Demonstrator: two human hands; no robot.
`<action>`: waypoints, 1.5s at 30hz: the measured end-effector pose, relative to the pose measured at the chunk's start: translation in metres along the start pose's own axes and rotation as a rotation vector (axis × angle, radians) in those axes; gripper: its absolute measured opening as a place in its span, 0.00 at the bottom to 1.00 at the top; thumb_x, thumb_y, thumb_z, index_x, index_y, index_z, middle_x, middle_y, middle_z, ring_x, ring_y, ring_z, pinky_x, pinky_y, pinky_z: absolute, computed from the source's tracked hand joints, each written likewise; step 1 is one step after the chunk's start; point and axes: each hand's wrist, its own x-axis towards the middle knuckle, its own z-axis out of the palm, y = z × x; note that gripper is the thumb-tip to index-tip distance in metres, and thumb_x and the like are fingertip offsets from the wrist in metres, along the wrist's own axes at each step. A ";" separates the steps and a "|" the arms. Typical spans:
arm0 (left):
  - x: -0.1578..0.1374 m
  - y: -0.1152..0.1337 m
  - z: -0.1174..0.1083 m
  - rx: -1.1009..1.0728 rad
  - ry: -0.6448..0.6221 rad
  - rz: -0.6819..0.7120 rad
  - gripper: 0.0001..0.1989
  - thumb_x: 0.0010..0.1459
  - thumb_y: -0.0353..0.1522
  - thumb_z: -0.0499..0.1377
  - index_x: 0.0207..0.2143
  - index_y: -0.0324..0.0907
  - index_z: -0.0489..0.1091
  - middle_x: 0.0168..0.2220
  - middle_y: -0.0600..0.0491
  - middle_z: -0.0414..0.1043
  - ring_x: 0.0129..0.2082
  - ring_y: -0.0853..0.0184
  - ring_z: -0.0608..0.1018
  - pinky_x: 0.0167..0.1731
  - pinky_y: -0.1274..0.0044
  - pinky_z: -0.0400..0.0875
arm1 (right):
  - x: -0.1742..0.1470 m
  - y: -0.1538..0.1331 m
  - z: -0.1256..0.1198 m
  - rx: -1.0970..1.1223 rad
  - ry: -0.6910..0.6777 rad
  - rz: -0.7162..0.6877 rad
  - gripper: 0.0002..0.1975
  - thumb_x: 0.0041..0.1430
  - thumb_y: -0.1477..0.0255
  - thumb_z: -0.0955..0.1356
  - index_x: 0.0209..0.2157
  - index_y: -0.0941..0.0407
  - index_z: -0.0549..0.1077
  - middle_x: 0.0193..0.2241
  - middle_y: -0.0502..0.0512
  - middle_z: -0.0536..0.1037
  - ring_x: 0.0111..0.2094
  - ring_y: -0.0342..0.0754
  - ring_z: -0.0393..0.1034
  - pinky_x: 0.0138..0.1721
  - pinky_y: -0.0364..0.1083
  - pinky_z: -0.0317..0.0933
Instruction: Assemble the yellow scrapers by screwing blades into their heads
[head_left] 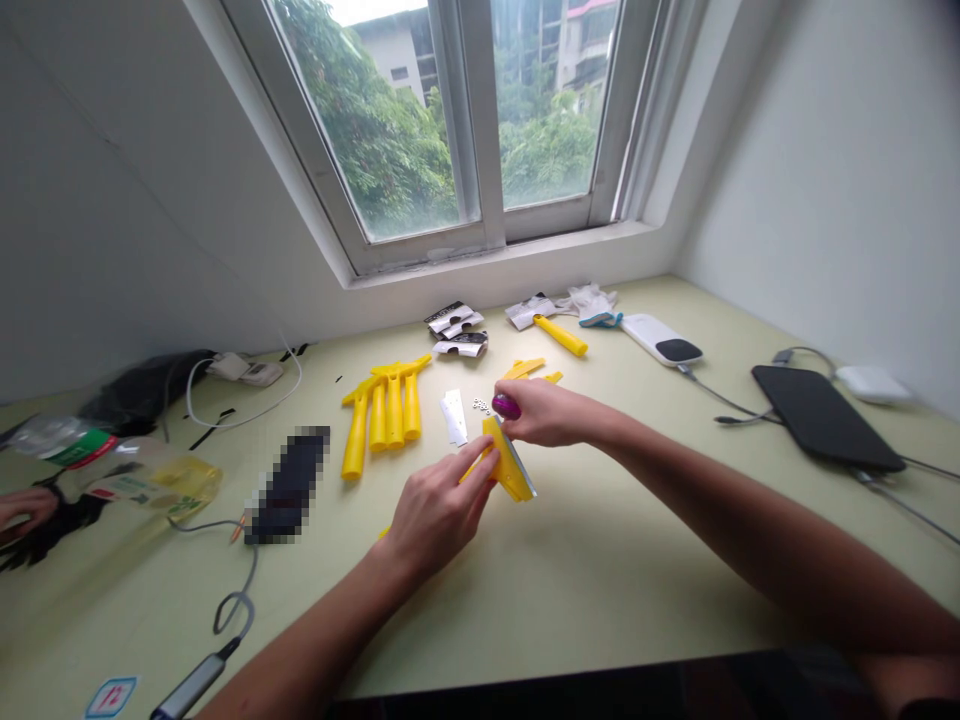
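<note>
pinching a yellow scraper between fingers, left hand; clamping fingers round a purple handle, right hand

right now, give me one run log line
left hand: holds yellow tool | right hand: holds purple handle | table: yellow handles, white strips

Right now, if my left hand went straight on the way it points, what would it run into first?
Past the yellow piece it holds, your left hand would probably meet your right hand, which grips the purple handle; depth is hard to judge from this one view.
</note>
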 end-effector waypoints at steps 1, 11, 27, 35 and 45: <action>0.000 0.000 0.000 0.008 0.006 0.004 0.16 0.65 0.31 0.52 0.54 0.42 0.66 0.56 0.46 0.69 0.41 0.63 0.79 0.34 0.74 0.76 | 0.000 -0.001 -0.001 0.006 0.004 -0.001 0.09 0.47 0.73 0.67 0.26 0.54 0.59 0.26 0.50 0.69 0.26 0.44 0.61 0.25 0.42 0.50; -0.001 0.000 -0.004 0.055 0.027 0.013 0.18 0.64 0.32 0.53 0.56 0.43 0.65 0.58 0.44 0.67 0.42 0.63 0.78 0.34 0.74 0.74 | -0.006 -0.008 -0.007 0.065 0.067 -0.027 0.09 0.47 0.73 0.67 0.25 0.54 0.59 0.24 0.47 0.68 0.26 0.42 0.60 0.25 0.41 0.51; 0.001 0.000 -0.009 0.106 0.042 -0.003 0.20 0.64 0.34 0.53 0.58 0.47 0.64 0.60 0.42 0.61 0.34 0.65 0.78 0.29 0.75 0.73 | -0.008 -0.009 -0.008 0.115 0.138 -0.081 0.07 0.49 0.72 0.66 0.27 0.54 0.61 0.25 0.47 0.69 0.27 0.42 0.62 0.26 0.41 0.52; 0.001 0.002 -0.011 0.093 -0.007 -0.031 0.23 0.63 0.36 0.52 0.60 0.51 0.61 0.64 0.41 0.54 0.30 0.67 0.76 0.26 0.74 0.72 | -0.009 -0.010 -0.008 0.119 0.128 -0.087 0.06 0.50 0.72 0.66 0.27 0.54 0.61 0.25 0.46 0.69 0.27 0.42 0.62 0.26 0.41 0.53; 0.001 0.001 -0.009 0.101 -0.003 -0.007 0.20 0.63 0.35 0.52 0.58 0.52 0.64 0.64 0.42 0.56 0.31 0.66 0.78 0.26 0.74 0.72 | -0.009 -0.013 -0.005 0.082 0.123 -0.084 0.08 0.49 0.73 0.67 0.26 0.54 0.60 0.25 0.47 0.68 0.26 0.42 0.60 0.26 0.41 0.51</action>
